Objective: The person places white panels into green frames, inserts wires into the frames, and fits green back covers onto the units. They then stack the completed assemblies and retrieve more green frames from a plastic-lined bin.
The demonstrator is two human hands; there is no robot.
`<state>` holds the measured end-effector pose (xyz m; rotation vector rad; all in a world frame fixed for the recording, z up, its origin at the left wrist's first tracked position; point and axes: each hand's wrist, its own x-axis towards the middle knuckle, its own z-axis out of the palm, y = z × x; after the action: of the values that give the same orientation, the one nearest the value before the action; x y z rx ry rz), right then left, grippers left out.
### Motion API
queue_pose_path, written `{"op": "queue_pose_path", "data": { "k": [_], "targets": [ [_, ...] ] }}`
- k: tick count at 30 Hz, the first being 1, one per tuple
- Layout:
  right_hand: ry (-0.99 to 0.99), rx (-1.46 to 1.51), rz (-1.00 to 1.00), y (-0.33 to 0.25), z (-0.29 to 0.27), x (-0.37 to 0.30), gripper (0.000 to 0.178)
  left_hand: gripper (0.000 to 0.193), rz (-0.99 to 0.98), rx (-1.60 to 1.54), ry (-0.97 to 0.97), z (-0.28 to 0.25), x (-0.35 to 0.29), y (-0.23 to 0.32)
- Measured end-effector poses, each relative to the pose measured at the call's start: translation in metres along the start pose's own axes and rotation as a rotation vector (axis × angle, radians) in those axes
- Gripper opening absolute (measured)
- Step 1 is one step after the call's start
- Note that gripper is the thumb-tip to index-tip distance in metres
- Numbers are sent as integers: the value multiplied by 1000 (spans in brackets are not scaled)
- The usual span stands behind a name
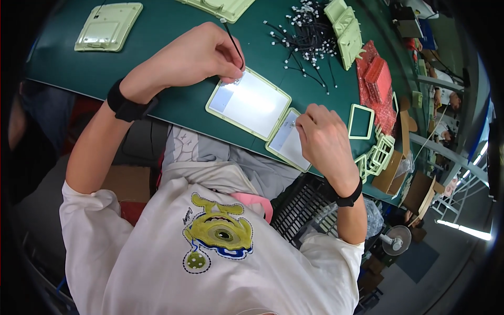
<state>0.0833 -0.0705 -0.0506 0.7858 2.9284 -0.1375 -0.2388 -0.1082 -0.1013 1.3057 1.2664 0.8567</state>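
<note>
Two pale-green framed panels with white, shiny faces lie side by side near the table's front edge: a larger panel (257, 102) and a second panel (286, 137) to its right. My left hand (210, 55) pinches a short black cable (233, 39) at the larger panel's far left corner. The cable rises past the fingers to a small white plug on its upper end; the end at the panel is hidden by my fingertips. Over the second panel, my right hand (326, 139) is closed, thumb and fingers together at its face. Whatever those fingers hold is hidden.
A heap of black cables (312, 39) with white plugs lies beyond the panels. Green housings (109, 27) rest at far left and along the back. On the right are red bubble-wrap packs (376, 79), green frames (361, 122) and a cardboard box (391, 170). Below stands a black crate (299, 207).
</note>
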Motion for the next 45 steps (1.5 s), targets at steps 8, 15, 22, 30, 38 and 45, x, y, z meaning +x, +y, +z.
{"op": "queue_pose_path", "data": {
  "k": [8, 15, 22, 30, 38, 45],
  "targets": [
    [-50, -66, -63, -3, -1, 8, 7, 16, 54, 182, 13, 1, 2, 0],
    [-55, -109, -73, -19, 1, 12, 9, 16, 107, 236, 23, -2, -1, 3],
    [-1, -99, 1, -20, 13, 4, 11, 12, 221, 317, 57, 10, -1, -3],
    [36, -113, -10, -22, 16, 5, 9, 12, 297, 385, 144, 26, -6, -7],
    [57, -148, 7, -24, 20, 3, 7, 11, 445, 540, 72, 28, -3, -4],
    [111, -129, 13, -22, 21, 1, 6, 11, 483, 698, 42, 32, -5, 0]
  ]
}}
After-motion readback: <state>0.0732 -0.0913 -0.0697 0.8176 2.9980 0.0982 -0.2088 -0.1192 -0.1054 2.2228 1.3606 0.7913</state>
